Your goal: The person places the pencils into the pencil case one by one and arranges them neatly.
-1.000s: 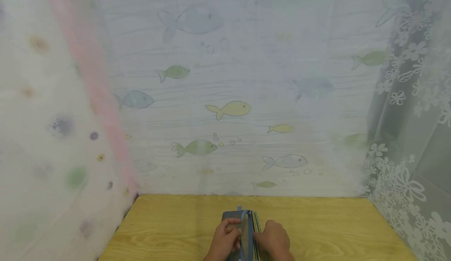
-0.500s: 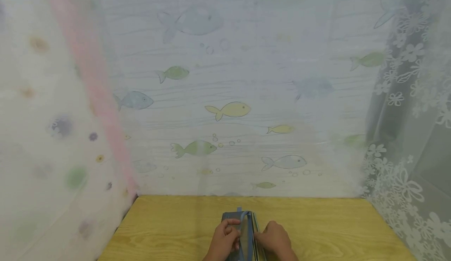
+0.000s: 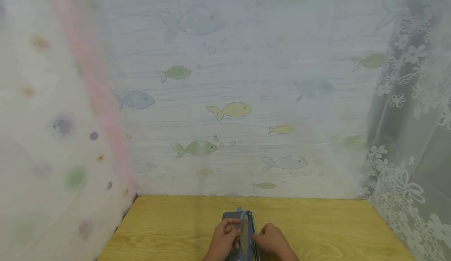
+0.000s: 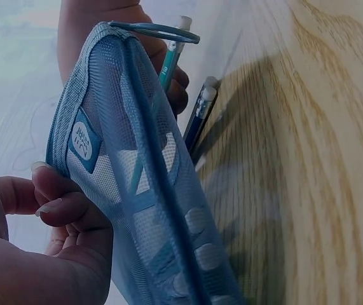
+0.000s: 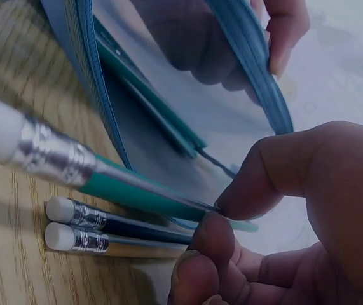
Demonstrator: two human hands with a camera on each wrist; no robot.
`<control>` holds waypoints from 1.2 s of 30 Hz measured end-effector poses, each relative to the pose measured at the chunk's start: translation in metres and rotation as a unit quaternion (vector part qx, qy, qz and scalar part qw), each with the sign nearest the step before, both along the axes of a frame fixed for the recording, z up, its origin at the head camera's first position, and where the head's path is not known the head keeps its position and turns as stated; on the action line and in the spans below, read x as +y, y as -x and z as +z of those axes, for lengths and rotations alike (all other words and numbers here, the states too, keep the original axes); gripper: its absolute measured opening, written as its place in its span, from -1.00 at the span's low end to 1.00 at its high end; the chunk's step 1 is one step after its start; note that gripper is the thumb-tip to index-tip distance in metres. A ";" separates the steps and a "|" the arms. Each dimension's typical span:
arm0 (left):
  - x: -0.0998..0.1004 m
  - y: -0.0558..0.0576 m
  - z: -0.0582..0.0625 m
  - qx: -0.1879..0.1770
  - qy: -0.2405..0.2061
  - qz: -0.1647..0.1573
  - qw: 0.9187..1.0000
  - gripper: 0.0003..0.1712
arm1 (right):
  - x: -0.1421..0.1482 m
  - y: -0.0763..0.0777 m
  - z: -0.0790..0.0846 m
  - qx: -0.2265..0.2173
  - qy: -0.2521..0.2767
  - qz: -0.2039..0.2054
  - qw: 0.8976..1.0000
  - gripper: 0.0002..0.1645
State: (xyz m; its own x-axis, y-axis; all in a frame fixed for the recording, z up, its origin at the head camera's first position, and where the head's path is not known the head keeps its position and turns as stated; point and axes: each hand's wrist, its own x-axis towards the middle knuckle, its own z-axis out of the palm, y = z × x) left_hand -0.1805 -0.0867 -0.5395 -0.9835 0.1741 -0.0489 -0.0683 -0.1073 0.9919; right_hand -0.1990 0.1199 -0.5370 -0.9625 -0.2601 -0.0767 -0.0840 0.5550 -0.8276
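A blue mesh pencil case (image 4: 105,159) with a zip stands on the table, its mouth spread open. My left hand (image 4: 54,235) pinches the woven edge of the case near a small label (image 4: 84,140). Thumb and forefinger of my right hand (image 5: 283,229) pinch a green pencil (image 5: 143,197) with a white eraser, at the opening of the case. In the right wrist view, green pencils (image 5: 149,101) show inside the case. Below the pinched one, a dark blue pencil (image 5: 143,227) and a yellowish pencil (image 5: 146,246) lie side by side, their far ends hidden behind my right fingers.
The wood-grain table (image 3: 169,222) reaches back to a curtain (image 3: 225,77) printed with fish. A flowered curtain (image 3: 70,151) hangs on the left, and a lacy white one (image 3: 408,175) on the right.
My right hand has shifted slightly and stays against the case's right side. The pencils that showed fanned along that side are now mostly out of sight in the head view. My left hand holds still.
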 end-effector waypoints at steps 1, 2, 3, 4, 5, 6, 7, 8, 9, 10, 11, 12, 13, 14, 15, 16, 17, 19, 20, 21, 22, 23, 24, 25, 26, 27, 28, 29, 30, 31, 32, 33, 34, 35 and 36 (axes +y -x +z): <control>0.000 0.000 0.000 0.001 0.001 0.000 1.000 -0.58 | 0.000 0.000 0.000 -0.004 0.000 0.004 1.000 -0.48; 0.000 0.001 0.000 0.003 0.002 0.000 1.000 -0.59 | 0.000 0.000 0.000 -0.007 -0.002 0.006 1.000 -0.48; 0.000 0.001 0.000 0.004 0.003 0.000 1.000 -0.58 | 0.000 0.000 0.000 -0.013 0.001 0.010 1.000 -0.47; 0.000 0.001 0.000 0.004 0.003 0.001 1.000 -0.59 | 0.000 0.000 0.001 -0.020 0.002 0.014 1.000 -0.46; 0.000 0.001 0.000 0.004 0.004 0.000 1.000 -0.59 | 0.001 0.000 0.001 -0.028 0.004 0.019 0.999 -0.45; 0.000 0.001 0.001 0.002 0.005 0.000 1.000 -0.59 | 0.001 0.000 0.001 -0.037 0.007 0.024 0.999 -0.45; 0.000 0.001 0.001 0.000 0.005 0.001 1.000 -0.59 | 0.001 0.000 0.002 -0.046 0.012 0.029 0.998 -0.45; 0.000 0.001 0.001 -0.001 0.004 0.001 1.000 -0.59 | 0.001 0.000 0.003 -0.055 0.019 0.033 0.998 -0.45; 0.000 0.001 0.001 -0.003 0.003 0.001 1.000 -0.60 | 0.001 -0.001 0.003 -0.064 0.024 0.038 0.997 -0.45; 0.000 0.001 0.001 -0.004 0.002 0.000 1.000 -0.60 | 0.001 -0.001 0.004 -0.071 0.026 0.040 0.996 -0.46; 0.000 0.002 0.001 -0.004 0.001 0.000 1.000 -0.60 | 0.001 -0.002 0.005 -0.076 0.029 0.042 0.996 -0.47; -0.001 0.002 0.001 -0.006 -0.001 0.001 1.000 -0.60 | 0.000 -0.002 0.006 -0.079 0.031 0.044 0.995 -0.48; -0.001 0.002 0.000 -0.005 -0.002 0.001 1.000 -0.60 | 0.000 -0.002 0.007 -0.079 0.029 0.046 0.995 -0.49; -0.001 0.002 0.000 -0.005 -0.002 0.001 1.000 -0.60 | 0.000 -0.002 0.007 -0.077 0.024 0.047 0.996 -0.50; -0.001 0.002 0.000 -0.005 -0.001 0.003 1.000 -0.60 | 0.000 -0.003 0.007 -0.079 0.022 0.047 0.996 -0.51; -0.001 0.003 -0.001 -0.005 0.000 0.004 1.000 -0.60 | -0.001 -0.003 0.008 -0.083 0.023 0.049 0.995 -0.51; 0.000 0.003 -0.001 -0.004 0.002 0.007 1.000 -0.60 | -0.001 -0.003 0.008 -0.089 0.023 0.051 0.994 -0.52; 0.000 0.002 -0.002 -0.005 0.005 0.010 1.000 -0.60 | -0.001 -0.005 0.008 -0.102 0.030 0.057 0.993 -0.52; 0.000 0.002 -0.003 -0.006 0.006 0.012 1.000 -0.60 | -0.001 -0.006 0.008 -0.110 0.037 0.059 0.992 -0.53; 0.000 0.002 -0.004 -0.006 0.007 0.014 1.000 -0.60 | -0.002 -0.006 0.008 -0.117 0.045 0.062 0.990 -0.54; 0.001 0.002 -0.004 -0.006 0.006 0.014 1.000 -0.60 | -0.002 -0.007 0.008 -0.121 0.053 0.067 0.989 -0.55; 0.001 0.002 -0.004 -0.006 0.006 0.014 1.000 -0.60 | -0.002 -0.006 0.009 -0.122 0.061 0.070 0.988 -0.57; 0.001 0.001 -0.004 -0.005 0.004 0.012 1.000 -0.60 | -0.003 -0.006 0.009 -0.124 0.072 0.073 0.987 -0.60; 0.001 0.001 -0.004 -0.002 0.003 0.010 1.000 -0.59 | -0.003 -0.006 0.009 -0.124 0.081 0.076 0.986 -0.64; 0.001 0.001 -0.003 -0.002 0.001 0.008 1.000 -0.59 | -0.003 -0.005 0.009 -0.121 0.087 0.077 0.986 -0.67; 0.002 0.001 -0.003 -0.002 -0.001 0.007 1.000 -0.60 | -0.004 -0.005 0.009 -0.121 0.093 0.078 0.985 -0.70; 0.002 0.000 -0.002 -0.002 -0.002 0.005 1.000 -0.60 | -0.003 -0.004 0.010 -0.122 0.101 0.078 0.984 -0.71; 0.002 0.000 -0.002 -0.002 -0.003 0.004 1.000 -0.60 | -0.003 -0.004 0.010 -0.115 0.100 0.079 0.985 -0.70; 0.002 0.000 -0.001 -0.002 -0.003 0.003 1.000 -0.60 | -0.003 -0.003 0.010 -0.108 0.098 0.078 0.986 -0.70; 0.003 0.000 -0.001 -0.002 -0.003 0.003 1.000 -0.60 | -0.003 -0.003 0.010 -0.100 0.092 0.078 0.988 -0.69; 0.003 0.000 -0.001 -0.004 -0.003 0.003 1.000 -0.60 | -0.003 -0.003 0.010 -0.094 0.089 0.078 0.988 -0.68; 0.003 0.000 -0.001 -0.002 -0.002 0.003 1.000 -0.60 | -0.003 -0.002 0.011 -0.091 0.088 0.078 0.989 -0.68; 0.003 -0.001 -0.001 -0.002 -0.003 0.002 1.000 -0.60 | -0.003 -0.002 0.011 -0.083 0.084 0.079 0.990 -0.67; 0.003 -0.001 -0.001 -0.003 -0.003 0.002 1.000 -0.60 | -0.004 -0.002 0.011 -0.076 0.081 0.080 0.991 -0.66; 0.003 -0.001 -0.001 -0.004 -0.004 0.001 1.000 -0.59 | -0.005 -0.002 0.011 -0.076 0.085 0.079 0.990 -0.66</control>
